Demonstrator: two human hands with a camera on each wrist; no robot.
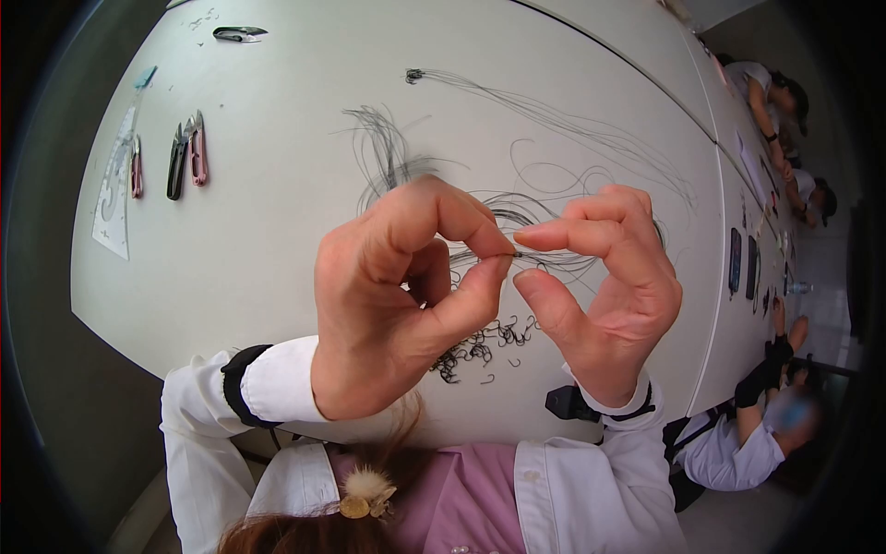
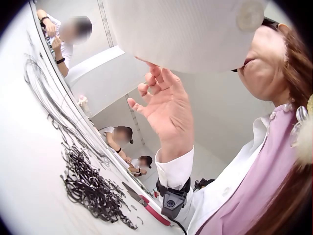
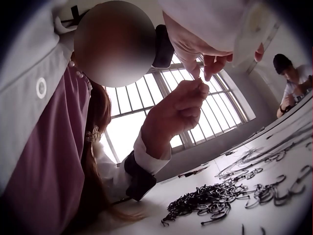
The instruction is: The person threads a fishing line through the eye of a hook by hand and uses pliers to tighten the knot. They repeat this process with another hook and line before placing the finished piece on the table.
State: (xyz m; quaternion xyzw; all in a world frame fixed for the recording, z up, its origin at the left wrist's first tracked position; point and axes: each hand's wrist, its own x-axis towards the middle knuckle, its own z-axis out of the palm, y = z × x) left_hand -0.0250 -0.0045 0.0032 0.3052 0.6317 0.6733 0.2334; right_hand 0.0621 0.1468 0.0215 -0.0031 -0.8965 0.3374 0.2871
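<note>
In the head view my left hand [image 1: 397, 286] pinches a tiny dark piece [image 1: 519, 255] between thumb and forefinger; whether it is a hook or a line end I cannot tell. My right hand [image 1: 604, 286] is just to its right, thumb and forefinger parted around the piece. The left wrist view shows the right hand [image 2: 168, 115] with its fingers spread; the right wrist view shows the left hand [image 3: 171, 115] with fingertips together. Below the hands lies a pile of black hooks [image 1: 472, 349], partly hidden. Dark thin lines [image 1: 521, 208] lie behind the hands.
Thread snips [image 1: 240, 35], black snips [image 1: 176, 162], pink snips [image 1: 198, 152] and a clear set square [image 1: 113, 198] lie at the left. A hook bundle [image 1: 413, 76] with long lines is at the back; another line bunch [image 1: 383, 148] is nearer. Several people sit at the right.
</note>
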